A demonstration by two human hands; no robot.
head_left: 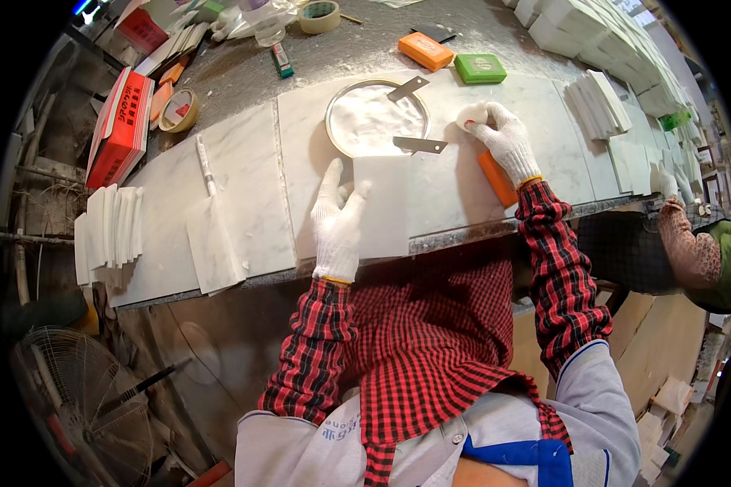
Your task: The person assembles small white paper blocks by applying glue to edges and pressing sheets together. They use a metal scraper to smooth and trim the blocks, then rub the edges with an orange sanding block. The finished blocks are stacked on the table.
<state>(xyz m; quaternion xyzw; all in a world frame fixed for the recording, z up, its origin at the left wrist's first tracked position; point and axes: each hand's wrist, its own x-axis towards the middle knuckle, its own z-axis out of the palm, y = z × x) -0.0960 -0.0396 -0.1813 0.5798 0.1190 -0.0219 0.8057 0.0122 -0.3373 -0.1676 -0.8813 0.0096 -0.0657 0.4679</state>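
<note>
Two hands: both yours, in white knit gloves with fuzzy ribbing and yellow cuffs, below bunchy red-and-black checked sleeves.
Your left hand (338,223): loosely open, fingers and thumb spread apart, with the thumb over the left edge of the white block; can't tell if it's pressing.
Your right hand (509,148): fingers and thumb curled in, pinching a pale rounded piece by its edge.
White block (384,207): smooth, matte, flat rectangle, right in front of you at the bench's near edge, just below the tin.
Pale rounded piece (470,116): smooth and whitish, right of the tin; too small to tell the material.
Tin (328,122): shallow and round with a thin metallic rim, holding white paste (372,118) that's all lumpy and swirly.
Blades: flat thin metal, one slanted blade (407,88) across the upper rim, a second blade (420,145) across the lower right.
Orange box (494,178): smooth-sided, partly hidden by your right hand.
Marble slabs (300,134): polished, pale, grey-veined, visible seams.
Left side: white strips (110,227) standing in a row, thin and straight-edged, plus a glossy red carton (122,126).
Top: a boxy green packet (479,69) and a ring-shaped tape roll (318,16).
</note>
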